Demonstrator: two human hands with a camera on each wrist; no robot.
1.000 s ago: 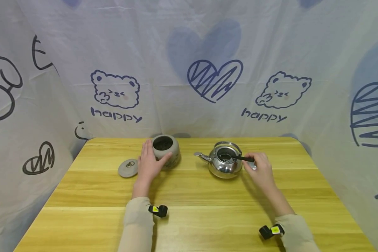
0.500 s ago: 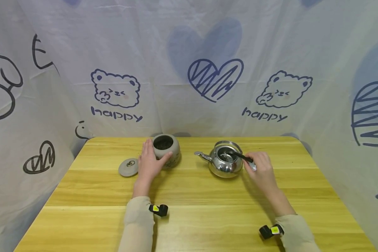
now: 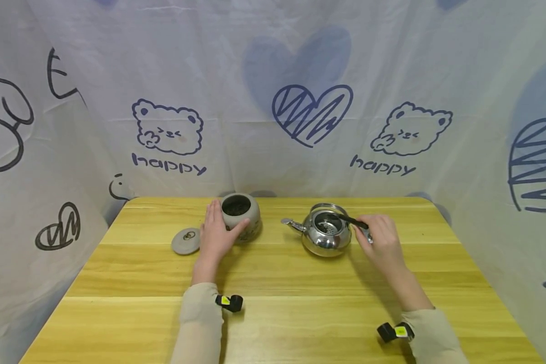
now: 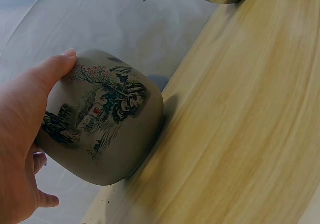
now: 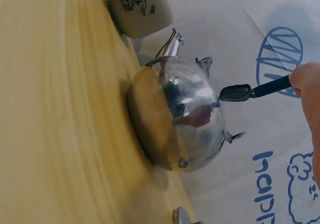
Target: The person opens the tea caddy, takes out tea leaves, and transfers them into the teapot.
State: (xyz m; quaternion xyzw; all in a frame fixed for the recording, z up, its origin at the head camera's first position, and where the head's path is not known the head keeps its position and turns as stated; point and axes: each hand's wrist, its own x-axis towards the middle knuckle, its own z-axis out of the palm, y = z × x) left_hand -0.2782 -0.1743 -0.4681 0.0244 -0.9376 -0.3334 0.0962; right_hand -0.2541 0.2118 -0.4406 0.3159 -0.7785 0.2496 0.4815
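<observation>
My left hand (image 3: 216, 230) steadies a round grey clay jar (image 4: 107, 124), thumb on its near side and fingers along its left. The lidless jar has a painted landscape and dark loose contents inside. My right hand (image 3: 378, 240) holds a small black spoon (image 5: 237, 92) by its handle. Its bowl is at the rim of a shiny steel teapot (image 3: 326, 245). Dark bits lie in the perforated strainer (image 3: 331, 226) within the teapot's mouth. The teapot's spout points left, and its handle is at the back.
The jar's grey lid (image 3: 186, 241) lies on the wooden table (image 3: 300, 313), left of the jar. A shiny metal lid (image 5: 181, 216) shows beside the teapot, mostly hidden by my right hand in the head view. A printed cloth (image 3: 241, 151) hangs behind the table.
The spoon has drawn back from over the strainer toward the teapot's right rim, my right hand shifting slightly right with it. My left hand and the jar stay in place.
</observation>
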